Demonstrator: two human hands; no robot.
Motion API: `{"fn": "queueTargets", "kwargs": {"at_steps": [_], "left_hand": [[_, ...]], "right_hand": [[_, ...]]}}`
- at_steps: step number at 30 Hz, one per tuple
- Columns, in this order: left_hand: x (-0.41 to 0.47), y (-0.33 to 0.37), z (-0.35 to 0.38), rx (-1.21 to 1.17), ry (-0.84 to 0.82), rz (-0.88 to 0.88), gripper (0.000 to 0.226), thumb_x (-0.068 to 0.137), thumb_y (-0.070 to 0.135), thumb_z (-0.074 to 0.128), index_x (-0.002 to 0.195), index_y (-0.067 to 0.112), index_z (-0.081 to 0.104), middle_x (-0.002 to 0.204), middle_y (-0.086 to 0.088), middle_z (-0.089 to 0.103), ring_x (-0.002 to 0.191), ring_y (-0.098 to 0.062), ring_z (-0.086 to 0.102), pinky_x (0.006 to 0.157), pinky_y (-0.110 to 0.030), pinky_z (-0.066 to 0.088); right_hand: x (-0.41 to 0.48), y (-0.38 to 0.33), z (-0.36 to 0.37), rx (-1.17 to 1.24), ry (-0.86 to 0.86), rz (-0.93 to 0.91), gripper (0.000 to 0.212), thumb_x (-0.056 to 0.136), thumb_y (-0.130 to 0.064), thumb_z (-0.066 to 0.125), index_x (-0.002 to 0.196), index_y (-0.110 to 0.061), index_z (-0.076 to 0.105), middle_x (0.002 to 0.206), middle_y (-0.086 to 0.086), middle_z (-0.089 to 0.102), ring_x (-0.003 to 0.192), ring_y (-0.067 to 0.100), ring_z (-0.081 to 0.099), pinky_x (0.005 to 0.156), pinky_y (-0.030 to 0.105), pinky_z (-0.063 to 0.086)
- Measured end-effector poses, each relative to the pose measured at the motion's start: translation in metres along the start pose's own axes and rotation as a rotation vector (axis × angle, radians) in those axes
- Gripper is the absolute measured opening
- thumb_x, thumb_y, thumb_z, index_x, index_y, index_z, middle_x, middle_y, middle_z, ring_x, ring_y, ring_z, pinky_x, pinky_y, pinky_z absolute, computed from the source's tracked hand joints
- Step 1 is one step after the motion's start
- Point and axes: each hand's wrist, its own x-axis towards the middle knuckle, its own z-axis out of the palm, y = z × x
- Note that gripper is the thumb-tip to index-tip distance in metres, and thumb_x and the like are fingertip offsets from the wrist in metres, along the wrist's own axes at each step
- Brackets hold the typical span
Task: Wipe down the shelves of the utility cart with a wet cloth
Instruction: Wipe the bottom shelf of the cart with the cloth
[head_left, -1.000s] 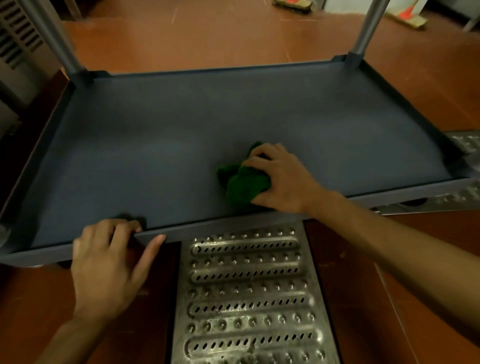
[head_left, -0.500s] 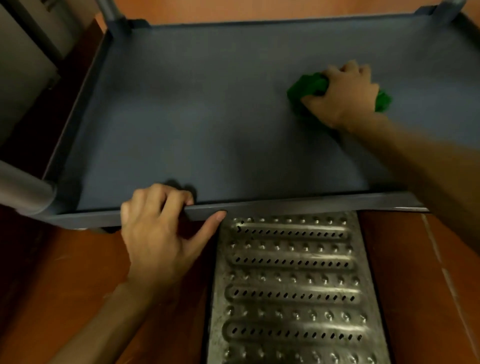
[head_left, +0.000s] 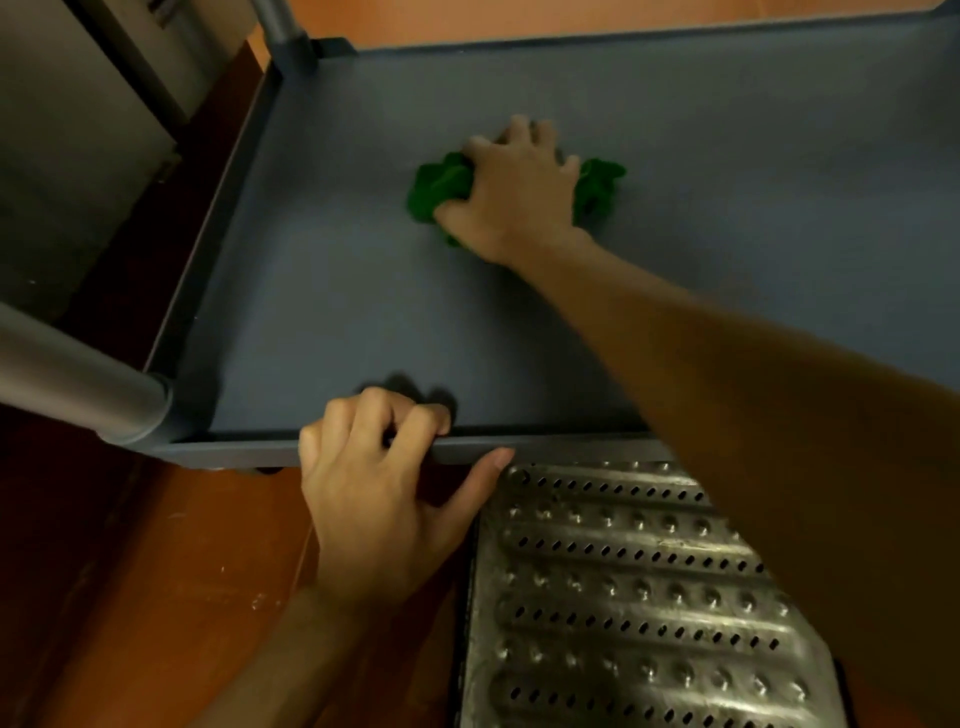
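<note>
One green cloth (head_left: 440, 193), bunched and crumpled, lies on the grey-blue shelf (head_left: 337, 322), toward its far side, well in from the left wall. Right hand (head_left: 514, 195) sits on top, fingers (head_left: 521, 132) curled over the wad, thumb against its left lobe, gripping it and pressing it down. Green pokes out either side; the cloth's middle is hidden under the palm, and whether it is wet, can't tell. Left hand (head_left: 374, 493) grips the shelf's near rim, fingers hooked over the lip, thumb stretched along the outer face. At the shelf's near-left corner, a grey post (head_left: 78, 387). Below the near rim, a perforated metal grate (head_left: 623, 597) lies in the orange-brown floor (head_left: 156, 571). Shelf's right end is cut off by the frame.
</note>
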Motion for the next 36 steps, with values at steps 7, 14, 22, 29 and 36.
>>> {"fn": "queueTargets", "kwargs": {"at_steps": [7, 14, 22, 29, 36], "left_hand": [[-0.004, -0.002, -0.005, -0.047, 0.017, -0.003, 0.049, 0.092, 0.061, 0.056, 0.088, 0.014, 0.071, 0.088, -0.003, 0.059, 0.086, -0.021, 0.049, 0.072, -0.034, 0.026], [-0.008, 0.001, -0.018, -0.083, -0.026, 0.049, 0.037, 0.091, 0.047, 0.065, 0.095, 0.011, 0.071, 0.093, -0.005, 0.063, 0.088, -0.025, 0.053, 0.074, -0.038, 0.037], [-0.019, 0.005, -0.036, -0.15, -0.079, -0.032, 0.038, 0.09, 0.039, 0.057, 0.106, 0.01, 0.075, 0.102, -0.005, 0.065, 0.099, -0.025, 0.058, 0.091, -0.039, 0.038], [-0.005, 0.044, -0.026, -0.218, -0.161, -0.009, 0.034, 0.088, 0.037, 0.052, 0.101, 0.013, 0.072, 0.101, -0.003, 0.064, 0.098, -0.023, 0.057, 0.09, -0.033, 0.036], [0.006, 0.088, -0.006, -0.236, -0.221, 0.103, 0.037, 0.088, 0.039, 0.049, 0.101, 0.014, 0.073, 0.101, -0.002, 0.065, 0.095, -0.022, 0.054, 0.085, -0.034, 0.036]], "right_hand": [[-0.05, -0.088, 0.006, 0.096, -0.178, -0.409, 0.057, 0.076, -0.055, 0.062, 0.132, -0.044, 0.054, 0.136, 0.0, 0.045, 0.129, 0.027, 0.035, 0.102, 0.049, 0.034], [-0.092, -0.067, -0.006, 0.21, -0.287, -0.539, 0.055, 0.079, -0.048, 0.065, 0.133, -0.041, 0.056, 0.128, -0.008, 0.047, 0.12, 0.017, 0.037, 0.097, 0.045, 0.034], [-0.123, -0.017, -0.019, 0.237, -0.239, -0.556, 0.053, 0.079, -0.048, 0.069, 0.129, -0.033, 0.062, 0.127, -0.004, 0.052, 0.119, 0.019, 0.04, 0.096, 0.049, 0.037], [-0.147, 0.041, -0.041, 0.229, -0.196, -0.478, 0.053, 0.076, -0.044, 0.073, 0.126, -0.027, 0.065, 0.126, -0.001, 0.054, 0.12, 0.023, 0.042, 0.095, 0.048, 0.036], [-0.164, 0.102, -0.065, 0.167, -0.186, -0.376, 0.056, 0.079, -0.049, 0.072, 0.131, -0.029, 0.061, 0.13, -0.002, 0.051, 0.122, 0.023, 0.041, 0.097, 0.048, 0.037]]}}
